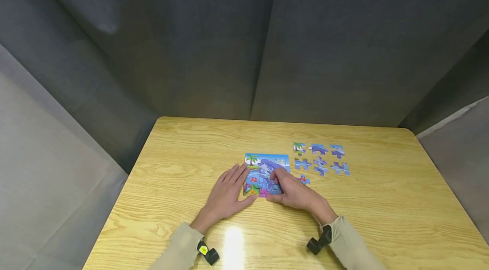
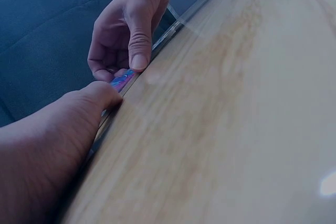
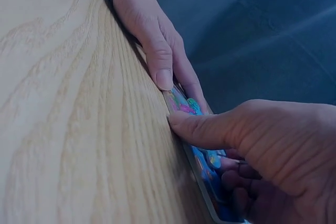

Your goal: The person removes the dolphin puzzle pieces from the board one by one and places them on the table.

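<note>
A small dolphin-picture puzzle board (image 1: 267, 162) lies on the table in the head view. My left hand (image 1: 226, 195) rests along its left side with fingers straight, thumb at the lower left corner. Over the board's lower right, my right hand (image 1: 294, 191) bends its fingers and appears to pinch a puzzle piece (image 1: 263, 192), pink and purple, at the bottom edge. In the right wrist view the right thumb (image 3: 197, 128) lies at the board's near edge, and a blue rounded tab (image 3: 214, 160) shows beside the curled fingers. The hand hides much of the piece.
Several loose puzzle pieces (image 1: 320, 149) lie in rows right of the board. One with a red crab (image 1: 303, 179) sits close to my right hand. Grey curtains (image 1: 229, 49) stand behind and beside the wooden table (image 1: 183, 151).
</note>
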A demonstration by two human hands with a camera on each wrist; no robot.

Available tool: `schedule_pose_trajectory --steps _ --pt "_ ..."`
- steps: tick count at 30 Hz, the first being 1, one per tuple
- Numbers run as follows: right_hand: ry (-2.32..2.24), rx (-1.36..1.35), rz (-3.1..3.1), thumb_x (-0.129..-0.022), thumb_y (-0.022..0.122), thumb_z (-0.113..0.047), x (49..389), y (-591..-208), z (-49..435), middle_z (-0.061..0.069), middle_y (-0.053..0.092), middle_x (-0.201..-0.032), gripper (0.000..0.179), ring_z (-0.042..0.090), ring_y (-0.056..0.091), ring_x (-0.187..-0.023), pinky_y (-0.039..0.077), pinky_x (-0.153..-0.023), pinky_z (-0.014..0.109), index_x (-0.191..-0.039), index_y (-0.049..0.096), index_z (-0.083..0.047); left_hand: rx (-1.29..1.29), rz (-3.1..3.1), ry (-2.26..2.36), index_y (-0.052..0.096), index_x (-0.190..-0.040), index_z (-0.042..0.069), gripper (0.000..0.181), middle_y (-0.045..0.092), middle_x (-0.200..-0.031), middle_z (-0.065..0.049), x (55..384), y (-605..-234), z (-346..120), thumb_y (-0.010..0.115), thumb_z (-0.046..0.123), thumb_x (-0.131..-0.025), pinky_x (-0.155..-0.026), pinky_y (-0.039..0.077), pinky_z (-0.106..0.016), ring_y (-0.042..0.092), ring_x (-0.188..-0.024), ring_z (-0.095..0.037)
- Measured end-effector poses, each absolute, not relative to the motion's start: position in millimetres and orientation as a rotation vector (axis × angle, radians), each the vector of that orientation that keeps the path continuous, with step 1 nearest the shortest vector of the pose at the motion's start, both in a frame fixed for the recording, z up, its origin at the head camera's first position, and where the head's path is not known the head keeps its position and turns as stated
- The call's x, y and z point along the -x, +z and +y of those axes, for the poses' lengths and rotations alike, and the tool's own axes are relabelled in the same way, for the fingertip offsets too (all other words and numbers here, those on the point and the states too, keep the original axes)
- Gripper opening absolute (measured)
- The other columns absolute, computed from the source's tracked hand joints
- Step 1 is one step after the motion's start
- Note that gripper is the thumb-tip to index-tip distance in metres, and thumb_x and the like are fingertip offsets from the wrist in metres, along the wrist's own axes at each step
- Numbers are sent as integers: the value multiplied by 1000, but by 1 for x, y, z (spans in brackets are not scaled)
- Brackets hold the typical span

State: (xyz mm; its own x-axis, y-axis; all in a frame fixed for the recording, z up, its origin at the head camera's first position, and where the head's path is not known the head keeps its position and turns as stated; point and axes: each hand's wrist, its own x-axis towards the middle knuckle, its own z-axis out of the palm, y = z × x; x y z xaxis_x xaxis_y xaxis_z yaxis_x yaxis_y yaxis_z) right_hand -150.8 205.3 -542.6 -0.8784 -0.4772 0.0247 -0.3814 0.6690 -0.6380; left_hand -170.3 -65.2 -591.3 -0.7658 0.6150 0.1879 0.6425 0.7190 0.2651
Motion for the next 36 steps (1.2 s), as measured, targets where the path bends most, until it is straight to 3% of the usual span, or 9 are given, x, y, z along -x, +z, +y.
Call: schedule_pose_trajectory --steps 17,36 --pt "-1147 661 2679 -86 88 -25 149 -541 205 7 57 -95 46 19 51 -78 44 -67 26 -115 57 -6 1043 -2818 -490 29 -166 12 89 23 -173 -5 170 -591 -66 41 72 -101 -125 24 -50 21 -159 -28" --pt "-1110 642 2683 -88 86 -19 154 -538 204 5 61 -91 38 13 52 -76 47 -67 26 -113 63 -3 1037 -2832 -473 27 -166 13 90 22 -174 -4 169 -591 -66 39 74 -100 -126 23 -50 20 -160 -27"
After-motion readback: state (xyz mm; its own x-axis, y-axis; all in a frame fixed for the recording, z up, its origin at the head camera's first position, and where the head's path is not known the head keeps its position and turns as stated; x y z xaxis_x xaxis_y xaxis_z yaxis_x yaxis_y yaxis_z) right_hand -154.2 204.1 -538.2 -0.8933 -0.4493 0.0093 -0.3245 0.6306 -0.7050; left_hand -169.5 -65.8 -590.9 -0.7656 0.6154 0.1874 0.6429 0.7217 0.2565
